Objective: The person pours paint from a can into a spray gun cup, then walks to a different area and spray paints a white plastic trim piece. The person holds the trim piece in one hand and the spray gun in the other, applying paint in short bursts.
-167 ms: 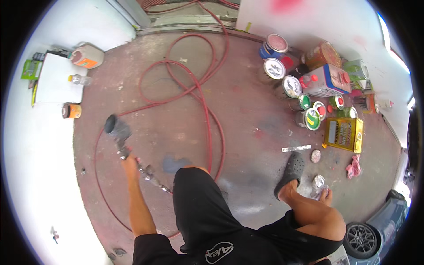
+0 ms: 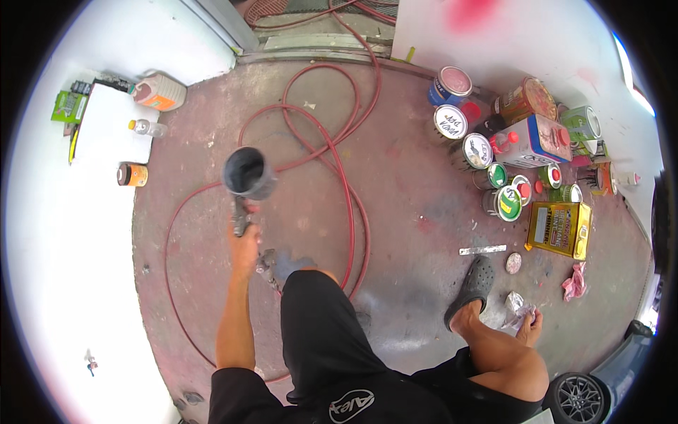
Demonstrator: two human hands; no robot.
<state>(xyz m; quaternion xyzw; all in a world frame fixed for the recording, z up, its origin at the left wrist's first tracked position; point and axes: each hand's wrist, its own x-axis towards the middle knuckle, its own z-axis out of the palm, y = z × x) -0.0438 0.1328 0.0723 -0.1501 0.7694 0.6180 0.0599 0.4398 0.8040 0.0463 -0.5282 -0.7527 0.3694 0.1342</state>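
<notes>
Wrapped round a grey metal spray gun (image 2: 241, 222) above the brown floor (image 2: 409, 191), the left hand (image 2: 244, 247) holds its dark round cup (image 2: 248, 174) mouth-up, presumably against spills; I can't tell whether the right hand (image 2: 530, 326) grips crumpled silvery wrapping (image 2: 518, 313).

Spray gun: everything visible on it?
The spray gun carries a round grey cup, its open mouth facing the camera, dark inside. The scuffed, metallic-looking body below is gripped by the left hand, above the reddish floor. Metal-looking fittings show below the hand, near the left knee. Nozzle and trigger are unclear.
</notes>
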